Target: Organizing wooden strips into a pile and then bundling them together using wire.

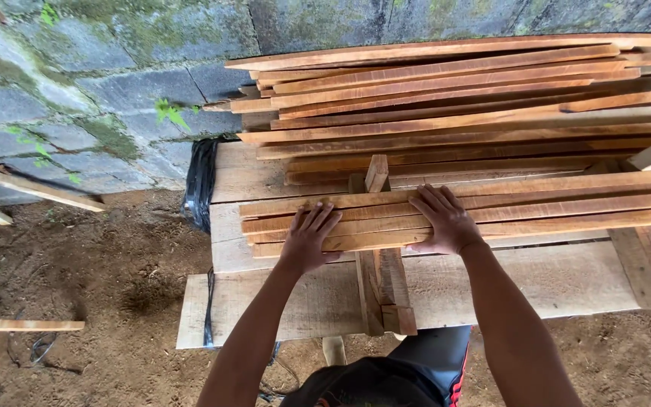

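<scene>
- Left hand (309, 240): fingers spread, palm flat on the near bundle of thin reddish-brown wooden slats (491, 211), at its left end; nothing gripped
- Right hand (444, 220): open, fingers splayed, pressing on top of the same bundle, right of the left hand
- Bundle lies across the pale rough-plank surface (559, 283), over an upright wooden block (376, 173)
- Larger stack of slats (446, 90) behind the bundle, against the grey mossy block wall (77, 83)
- Black plastic sheet (200, 181) left of the bundle

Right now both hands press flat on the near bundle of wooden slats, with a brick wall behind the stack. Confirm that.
Not brick: the head view shows mossy grey concrete blocks. The rest holds: left hand and right hand lie flat on the near slats.
</scene>
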